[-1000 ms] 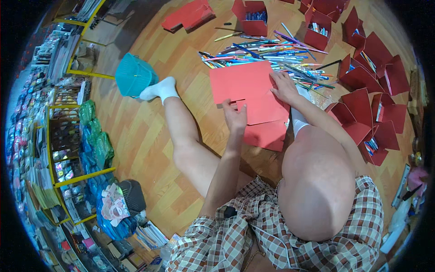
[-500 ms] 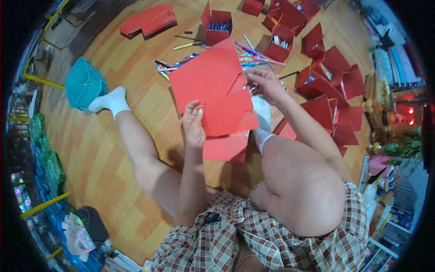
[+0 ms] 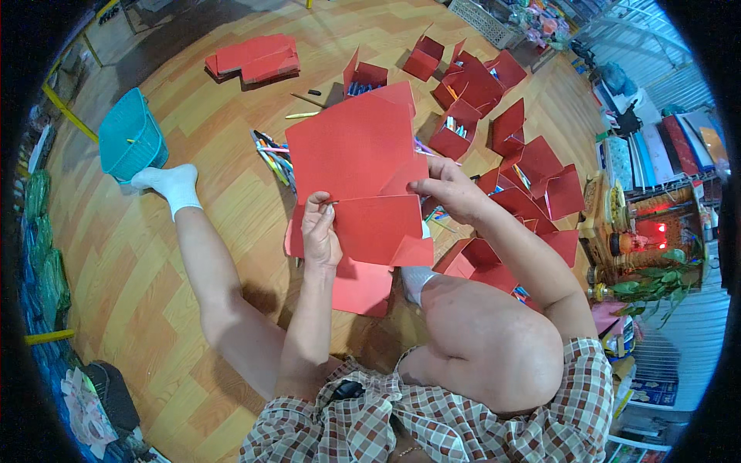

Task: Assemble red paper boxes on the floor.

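I sit on a wooden floor and hold up a flat red cardboard box blank [image 3: 351,158] in front of me. My left hand [image 3: 319,229] pinches its lower left flap. My right hand [image 3: 446,187] grips its right edge at a fold. Another flat red blank [image 3: 363,287] lies on the floor under it, between my legs. Loose pens and pencils [image 3: 268,151] lie on the floor behind the raised blank, partly hidden by it.
Several folded red boxes [image 3: 532,166], some holding pens, stand at the right and back. A stack of flat red blanks [image 3: 251,58] lies at the far left. A teal basket [image 3: 131,139] sits by my white-socked left foot [image 3: 170,185]. Shelves of goods line both sides.
The red blank has come up off the floor and now stands raised in both hands. My head has turned to the right, bringing the right-hand shelves into view.
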{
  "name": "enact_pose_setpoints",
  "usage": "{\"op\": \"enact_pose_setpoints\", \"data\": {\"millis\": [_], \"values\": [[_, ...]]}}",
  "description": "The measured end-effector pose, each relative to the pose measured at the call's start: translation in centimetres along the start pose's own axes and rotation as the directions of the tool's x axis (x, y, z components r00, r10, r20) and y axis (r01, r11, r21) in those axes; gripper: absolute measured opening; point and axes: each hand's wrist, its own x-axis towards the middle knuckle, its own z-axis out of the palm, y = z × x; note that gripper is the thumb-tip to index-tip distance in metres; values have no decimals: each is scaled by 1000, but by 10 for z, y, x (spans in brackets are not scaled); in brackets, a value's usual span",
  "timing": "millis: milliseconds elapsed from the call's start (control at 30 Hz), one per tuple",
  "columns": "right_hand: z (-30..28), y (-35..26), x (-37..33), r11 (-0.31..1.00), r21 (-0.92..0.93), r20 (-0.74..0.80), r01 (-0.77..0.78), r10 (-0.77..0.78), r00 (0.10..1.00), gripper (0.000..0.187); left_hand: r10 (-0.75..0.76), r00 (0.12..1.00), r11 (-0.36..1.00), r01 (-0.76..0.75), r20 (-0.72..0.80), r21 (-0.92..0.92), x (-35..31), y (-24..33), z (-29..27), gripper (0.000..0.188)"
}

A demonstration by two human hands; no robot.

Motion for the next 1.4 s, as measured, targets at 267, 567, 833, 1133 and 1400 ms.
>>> {"op": "enact_pose_setpoints", "data": {"millis": [267, 567, 833, 1133, 1400], "values": [[-2, 30, 23, 921, -360, -278, 150, -259, 925, 34, 16, 996, 999, -20, 82, 42, 1, -9, 10, 24], [-31, 51, 25, 967, -251, -437, -37, -79, 896, 20, -73, 988, 923, 120, 138, -367, -12, 4, -11, 23], [-48, 41, 23, 969, -72, -620, 235, -228, 751, 20, -182, 980, 960, 194, 78, -202, -35, -8, -6, 25], [-32, 48, 5, 873, -286, -513, 395, -488, 706, 21, -162, 983, 985, 167, 87, -42, -46, -16, -18, 25], [-26, 29, -19, 556, -732, -274, 395, -770, 577, 26, -14, 938, 849, 194, -347, 491, -31, 14, 21, 44]]}}
